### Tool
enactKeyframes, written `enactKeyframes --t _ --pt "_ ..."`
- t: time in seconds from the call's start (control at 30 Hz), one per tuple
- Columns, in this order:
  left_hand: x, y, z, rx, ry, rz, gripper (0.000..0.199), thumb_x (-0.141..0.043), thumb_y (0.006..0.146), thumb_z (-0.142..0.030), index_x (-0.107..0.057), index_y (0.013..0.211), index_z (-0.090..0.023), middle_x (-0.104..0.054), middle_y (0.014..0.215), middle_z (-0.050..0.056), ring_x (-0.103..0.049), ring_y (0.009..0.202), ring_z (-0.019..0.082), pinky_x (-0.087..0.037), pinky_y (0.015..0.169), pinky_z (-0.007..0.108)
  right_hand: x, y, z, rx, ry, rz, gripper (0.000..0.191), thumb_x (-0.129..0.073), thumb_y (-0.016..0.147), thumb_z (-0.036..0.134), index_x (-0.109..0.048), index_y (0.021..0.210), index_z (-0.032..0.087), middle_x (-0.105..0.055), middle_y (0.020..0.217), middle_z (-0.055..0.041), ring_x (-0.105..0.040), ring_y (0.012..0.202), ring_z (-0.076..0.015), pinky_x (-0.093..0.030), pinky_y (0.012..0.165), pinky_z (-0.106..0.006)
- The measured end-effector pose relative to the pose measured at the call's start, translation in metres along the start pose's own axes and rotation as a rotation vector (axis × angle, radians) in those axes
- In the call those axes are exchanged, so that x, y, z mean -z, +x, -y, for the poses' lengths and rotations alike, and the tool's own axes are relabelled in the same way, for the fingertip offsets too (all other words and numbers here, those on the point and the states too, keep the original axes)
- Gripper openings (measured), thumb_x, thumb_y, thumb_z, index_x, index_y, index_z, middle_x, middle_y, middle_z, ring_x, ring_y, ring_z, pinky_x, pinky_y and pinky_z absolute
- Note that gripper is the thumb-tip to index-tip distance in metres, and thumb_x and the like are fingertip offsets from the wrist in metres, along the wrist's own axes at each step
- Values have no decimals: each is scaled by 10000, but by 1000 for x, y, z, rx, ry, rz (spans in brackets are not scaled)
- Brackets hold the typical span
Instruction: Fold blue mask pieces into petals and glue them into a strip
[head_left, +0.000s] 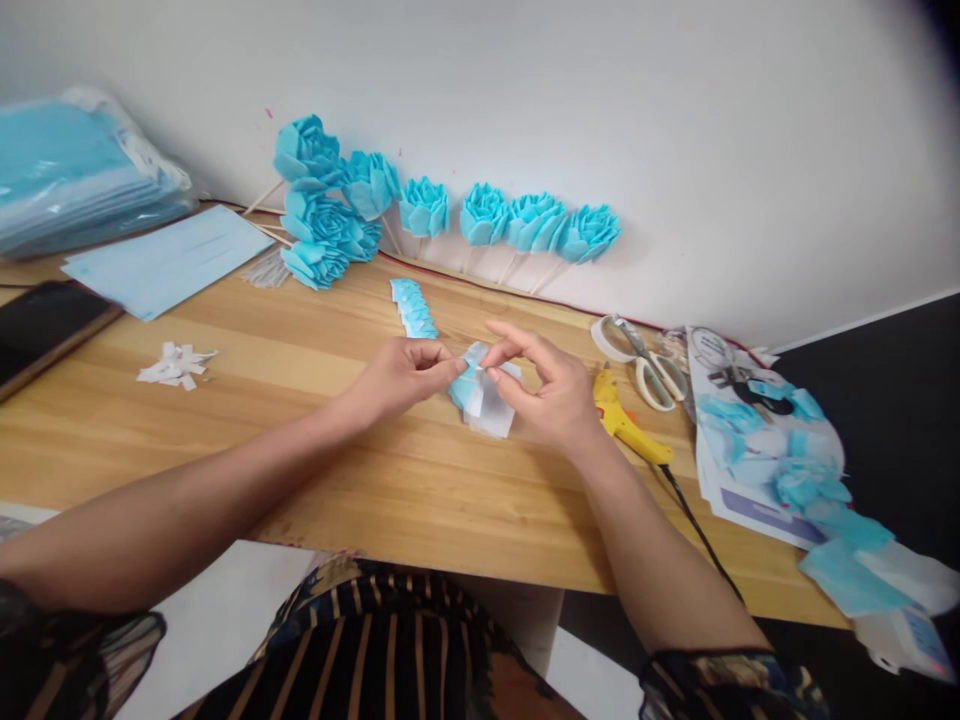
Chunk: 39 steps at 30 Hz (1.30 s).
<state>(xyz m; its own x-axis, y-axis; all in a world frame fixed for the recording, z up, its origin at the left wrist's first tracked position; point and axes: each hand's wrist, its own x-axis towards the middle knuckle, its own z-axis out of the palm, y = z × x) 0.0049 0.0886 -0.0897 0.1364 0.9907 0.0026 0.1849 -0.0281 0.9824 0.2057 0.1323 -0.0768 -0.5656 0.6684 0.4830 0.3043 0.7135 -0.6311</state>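
In front of me, both hands meet over a small stack of thin pieces of non-woven fabric [493, 412], light blue on the left and translucent white on the right. My left hand [409, 375] pinches its blue upper edge between thumb and forefinger. With thumb and forefinger together, my right hand [551, 385] grips the white part of the same fabric close by; its other fingers are partly stretched. What lies exactly between the fingertips is too small to make out. Just beyond my left hand is an overlapping row of folded blue petals [414, 308].
Several blue fabric roses [424, 207] on sticks lean on the wall. To the right lie a yellow glue gun [630, 425], scissors [656, 375], a tape roll [613, 338] and blue scraps [810, 485]. White strips [176, 365], a phone [52, 325] and blue sheets [172, 255] are left.
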Motion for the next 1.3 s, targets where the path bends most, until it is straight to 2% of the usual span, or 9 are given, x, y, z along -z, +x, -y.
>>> enactKeyframes --t 0.3,0.5,0.7,0.8,0.93,1.17,1.3 --pt "2 -1 2 -1 -63 47 445 -595 883 -460 -450 571 -177 -425 510 -42 -340 487 67 -254 497 229 -1 1 -1 76 -35 4 495 -601 875 128 -617 1325 334 -771 945 29 -716 913 -164 -573 904 -362" --pt "3 -1 -1 -27 -59 51 482 -545 911 -478 -437 551 -177 -426 509 -33 -357 499 75 -284 515 233 -1 0 -2 64 -85 9 499 -599 888 151 -600 1343 356 -770 947 30 -714 917 -176 -567 920 -389" --pt "1 0 -1 30 -61 45 459 -633 843 -503 -447 572 -182 -421 501 -45 -327 477 68 -238 484 231 -2 0 -3 109 -89 27 527 -586 895 133 -588 1359 382 -768 944 37 -708 932 -181 -557 922 -393" --pt "2 0 0 30 -69 40 427 -642 833 -484 -469 588 -180 -416 499 -49 -327 477 67 -238 485 228 -1 -1 -1 58 -65 43 500 -591 891 157 -604 1342 373 -769 961 31 -707 948 -188 -552 937 -409" --pt "2 0 0 11 -67 18 395 -635 837 -439 -475 587 -178 -424 497 -48 -342 484 68 -263 500 226 3 -1 0 -92 81 46 462 -587 918 223 -589 1367 330 -768 980 2 -706 927 -190 -560 905 -405" --pt "2 -2 -2 -14 -84 19 375 -614 853 -415 -497 589 -176 -425 509 -46 -344 494 72 -275 510 228 0 3 -9 -279 346 -75 483 -568 943 307 -529 1424 296 -751 1026 -42 -686 917 -183 -569 845 -377" --pt "1 -3 -4 -45 -87 36 381 -630 846 -403 -496 573 -173 -429 510 -46 -351 500 72 -280 512 225 -7 3 -18 -427 495 47 470 -609 914 413 -595 1360 265 -761 1032 -51 -692 912 -169 -571 813 -339"
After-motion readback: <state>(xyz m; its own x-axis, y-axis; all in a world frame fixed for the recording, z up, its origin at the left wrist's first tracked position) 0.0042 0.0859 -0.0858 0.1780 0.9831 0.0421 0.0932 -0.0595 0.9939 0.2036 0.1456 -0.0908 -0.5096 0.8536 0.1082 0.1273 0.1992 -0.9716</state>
